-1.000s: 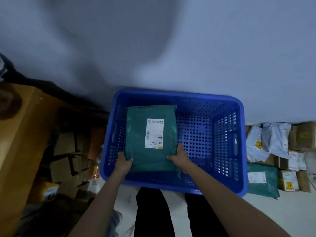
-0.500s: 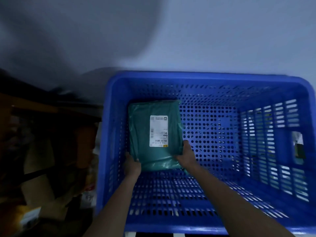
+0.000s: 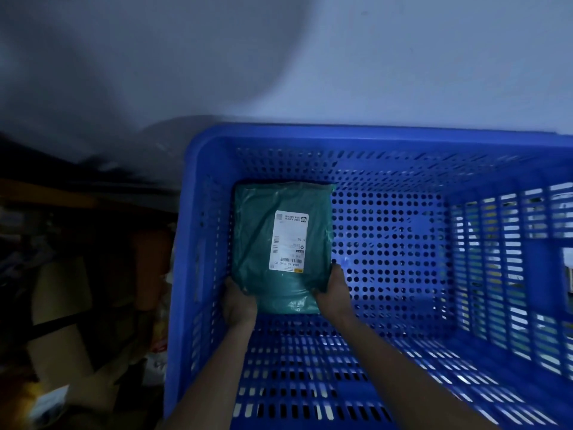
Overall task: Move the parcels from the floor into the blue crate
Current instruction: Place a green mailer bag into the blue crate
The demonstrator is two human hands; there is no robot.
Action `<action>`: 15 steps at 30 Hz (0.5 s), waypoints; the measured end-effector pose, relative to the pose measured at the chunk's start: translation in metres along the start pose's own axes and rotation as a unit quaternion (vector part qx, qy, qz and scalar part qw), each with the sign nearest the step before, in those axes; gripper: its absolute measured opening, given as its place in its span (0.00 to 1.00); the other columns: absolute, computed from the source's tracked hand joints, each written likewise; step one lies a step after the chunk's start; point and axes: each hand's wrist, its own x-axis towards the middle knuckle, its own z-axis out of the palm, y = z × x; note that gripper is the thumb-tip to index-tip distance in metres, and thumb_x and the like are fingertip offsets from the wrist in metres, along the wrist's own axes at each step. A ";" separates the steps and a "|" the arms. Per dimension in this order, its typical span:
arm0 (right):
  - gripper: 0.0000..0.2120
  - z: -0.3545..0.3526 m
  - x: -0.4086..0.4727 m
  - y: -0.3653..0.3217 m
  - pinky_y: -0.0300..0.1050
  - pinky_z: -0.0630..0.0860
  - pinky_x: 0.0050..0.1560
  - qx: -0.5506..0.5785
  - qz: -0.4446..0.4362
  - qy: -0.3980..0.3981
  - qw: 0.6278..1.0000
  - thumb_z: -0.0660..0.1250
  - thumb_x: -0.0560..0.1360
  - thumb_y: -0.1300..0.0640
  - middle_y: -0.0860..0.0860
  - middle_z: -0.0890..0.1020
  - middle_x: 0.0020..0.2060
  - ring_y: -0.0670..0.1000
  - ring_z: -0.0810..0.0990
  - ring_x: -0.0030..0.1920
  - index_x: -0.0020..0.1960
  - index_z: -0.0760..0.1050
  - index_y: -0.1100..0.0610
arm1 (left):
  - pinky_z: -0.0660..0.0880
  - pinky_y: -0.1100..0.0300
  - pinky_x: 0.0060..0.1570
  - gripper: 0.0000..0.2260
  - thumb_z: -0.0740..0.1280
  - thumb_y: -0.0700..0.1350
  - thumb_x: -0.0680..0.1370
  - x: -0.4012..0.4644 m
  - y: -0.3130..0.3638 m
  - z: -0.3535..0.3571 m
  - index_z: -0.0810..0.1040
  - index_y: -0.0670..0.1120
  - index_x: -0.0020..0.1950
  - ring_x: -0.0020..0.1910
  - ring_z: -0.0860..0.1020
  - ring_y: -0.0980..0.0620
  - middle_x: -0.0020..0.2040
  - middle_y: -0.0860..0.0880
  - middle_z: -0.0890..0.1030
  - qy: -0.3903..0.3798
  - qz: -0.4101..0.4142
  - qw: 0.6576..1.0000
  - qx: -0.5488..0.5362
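A green plastic parcel (image 3: 263, 243) with a white shipping label lies flat in the far left corner of the blue crate (image 3: 387, 139), on its perforated bottom. My left hand (image 3: 238, 302) grips the parcel's near left corner. My right hand (image 3: 333, 290) grips its near right corner, thumb on top. Both forearms reach down into the crate from the near side. The rest of the crate's bottom is bare.
A pale wall rises right behind the crate. To the left, in deep shadow, stand cardboard boxes (image 3: 62, 305) and a wooden shelf edge (image 3: 46, 190). Through the crate's slotted right wall (image 3: 508, 268), other parcels show faintly.
Both hands carried the green parcel from above the rim down to the bottom at the crate's far left. My head leaned closer, so the crate fills more of the view.
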 end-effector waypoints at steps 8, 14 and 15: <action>0.27 -0.010 -0.004 -0.008 0.54 0.78 0.54 -0.058 0.015 -0.062 0.996 0.69 0.74 0.56 0.56 0.74 0.60 0.58 0.77 0.57 0.68 0.61 0.59 | 0.76 0.51 0.46 0.20 0.66 0.37 0.74 -0.029 0.010 0.006 0.67 0.39 0.65 0.57 0.74 0.41 0.63 0.39 0.71 0.061 0.087 0.976 0.188; 0.44 -0.010 -0.018 -0.019 0.55 0.75 0.63 0.004 0.040 -0.108 0.993 0.71 0.66 0.53 0.57 0.66 0.70 0.58 0.70 0.67 0.76 0.52 0.57 | 0.62 0.44 0.71 0.32 0.62 0.44 0.77 -0.037 0.007 0.009 0.51 0.48 0.78 0.73 0.60 0.42 0.78 0.46 0.49 -0.105 0.203 0.931 0.285; 0.47 -0.008 -0.017 -0.018 0.54 0.72 0.66 0.018 0.036 -0.116 0.992 0.71 0.66 0.53 0.56 0.62 0.71 0.58 0.67 0.69 0.77 0.48 0.57 | 0.60 0.44 0.72 0.34 0.62 0.44 0.77 -0.034 0.008 0.008 0.48 0.49 0.78 0.75 0.57 0.41 0.79 0.47 0.45 -0.120 0.197 0.927 0.297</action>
